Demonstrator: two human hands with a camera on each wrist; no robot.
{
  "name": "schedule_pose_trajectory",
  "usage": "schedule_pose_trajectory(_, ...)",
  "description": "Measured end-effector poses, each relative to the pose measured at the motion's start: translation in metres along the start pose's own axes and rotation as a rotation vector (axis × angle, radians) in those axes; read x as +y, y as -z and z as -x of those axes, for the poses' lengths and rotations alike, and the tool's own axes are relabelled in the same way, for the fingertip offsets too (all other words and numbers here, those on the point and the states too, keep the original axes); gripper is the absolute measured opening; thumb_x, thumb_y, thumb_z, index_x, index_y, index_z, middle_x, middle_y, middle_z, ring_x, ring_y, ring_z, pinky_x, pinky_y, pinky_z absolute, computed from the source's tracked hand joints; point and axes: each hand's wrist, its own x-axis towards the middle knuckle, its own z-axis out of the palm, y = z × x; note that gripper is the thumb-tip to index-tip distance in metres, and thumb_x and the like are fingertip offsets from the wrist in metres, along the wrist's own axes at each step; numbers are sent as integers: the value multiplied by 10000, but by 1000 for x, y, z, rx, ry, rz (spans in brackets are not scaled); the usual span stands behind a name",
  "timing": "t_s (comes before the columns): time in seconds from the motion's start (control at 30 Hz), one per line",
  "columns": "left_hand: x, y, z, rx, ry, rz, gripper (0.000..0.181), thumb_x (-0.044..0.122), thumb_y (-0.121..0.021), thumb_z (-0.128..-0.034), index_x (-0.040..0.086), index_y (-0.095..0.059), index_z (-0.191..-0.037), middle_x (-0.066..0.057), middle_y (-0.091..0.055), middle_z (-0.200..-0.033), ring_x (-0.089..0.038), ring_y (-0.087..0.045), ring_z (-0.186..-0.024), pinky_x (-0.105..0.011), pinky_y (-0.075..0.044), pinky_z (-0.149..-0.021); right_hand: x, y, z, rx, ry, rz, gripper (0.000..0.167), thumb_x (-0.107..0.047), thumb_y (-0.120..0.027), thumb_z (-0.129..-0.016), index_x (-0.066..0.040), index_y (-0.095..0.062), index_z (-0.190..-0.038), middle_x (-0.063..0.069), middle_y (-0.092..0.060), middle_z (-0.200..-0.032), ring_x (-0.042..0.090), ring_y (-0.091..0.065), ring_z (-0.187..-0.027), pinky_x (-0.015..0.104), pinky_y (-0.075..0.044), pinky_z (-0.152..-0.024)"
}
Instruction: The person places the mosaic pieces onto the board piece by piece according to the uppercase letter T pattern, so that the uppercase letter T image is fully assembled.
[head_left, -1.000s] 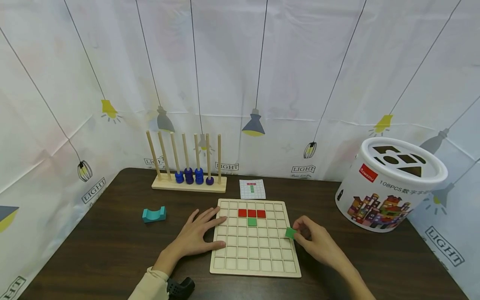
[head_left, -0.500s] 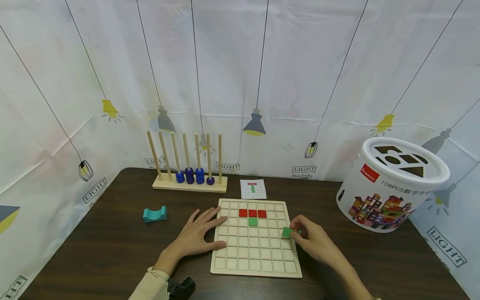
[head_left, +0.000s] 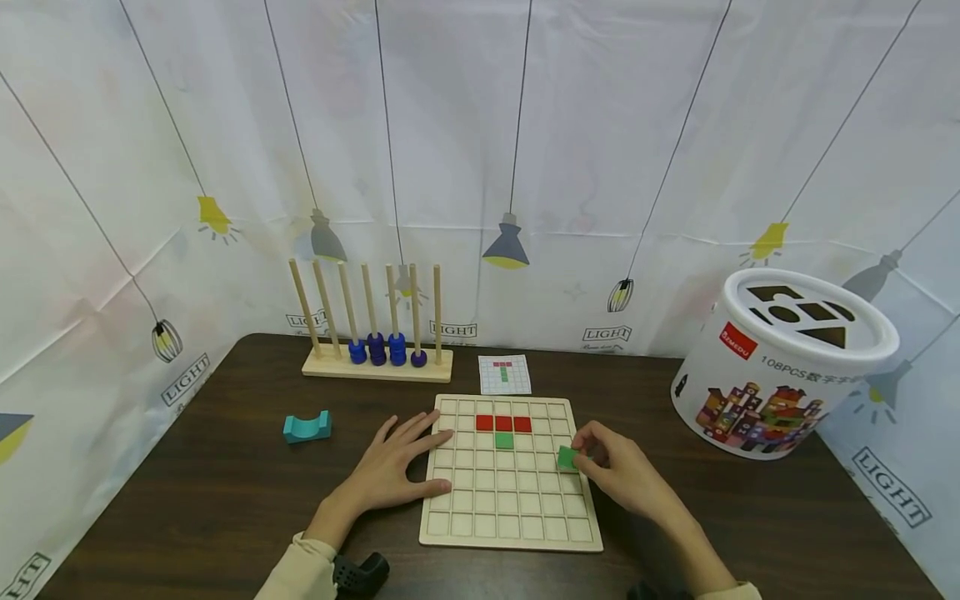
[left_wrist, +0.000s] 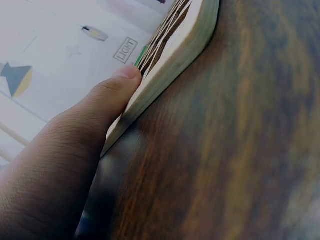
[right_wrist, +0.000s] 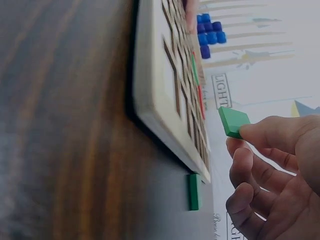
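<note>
A wooden grid board [head_left: 483, 527] lies on the dark table, with three red tiles [head_left: 503, 423] in a row and one green tile [head_left: 504, 440] below the middle one. My right hand [head_left: 626, 471] pinches a second green tile [right_wrist: 233, 122] between thumb and fingers, above the board's right side. Fingers spread, my left hand [head_left: 390, 467] rests along the board's left edge; its thumb touches the edge in the left wrist view. Another green tile [right_wrist: 194, 192] lies on the table beside the board in the right wrist view, hidden from the head view.
Behind the board lies a pattern card [head_left: 504, 375] showing a red and green T. A peg stand [head_left: 375, 370] with blue and purple beads stands back left. A teal arched block [head_left: 307, 427] sits left of the left hand, and a large white bucket [head_left: 780, 375] at the right.
My right hand has moved a little left with the green tile, from the board's right edge to over its right-hand squares. The left hand stays in place.
</note>
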Motion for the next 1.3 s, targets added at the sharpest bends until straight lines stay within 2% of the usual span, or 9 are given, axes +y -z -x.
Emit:
schedule_pose_trajectory(0.27,-1,-2,0,1,1,4,758,685,-546,-815,316,-380,-1456,-10,-227,-1580,-281,-236,-1448,-618,-74,-1148,-3,-3,-5,-14,23,-30,117,-138,-641,-902,-122,-573,-996,-1,-638,-896,100,-600,-733,209,-473,-598)
schedule_pose_trajectory(0.5,-2,-2,-1,8,-10,-6,756,682,-544,-819,313,-378,-1457,-8,-227,-1580,-278,-238,-1448,-620,-79,-1146,-6,-5,-11,-14,-5,-9,117,-145,-644,-898,-130,-574,-991,-7,-620,-904,127,-568,-734,208,-449,-566)
schedule_pose_trajectory(1.0,-3,-6,-1,-4,-7,-9,754,692,-536,-817,326,-374,-1456,-2,-223,-1582,-262,-226,-1453,-617,-79,-1148,-14,-15,-21,-36,26,-43,98,-145,-639,-901,-142,-591,-987,-13,-626,-910,120,-577,-720,211,-480,-586)
schedule_pose_trajectory(1.3,-1,-2,0,14,-10,-7,758,683,-551,-813,307,-391,-1451,-13,-239,-1576,-277,-242,-1447,-623,-87,-1144,-20,-24,-32,-72,118,-44,71,-119,-617,-908,-107,-591,-973,-2,-618,-871,98,-562,-707,203,-464,-563)
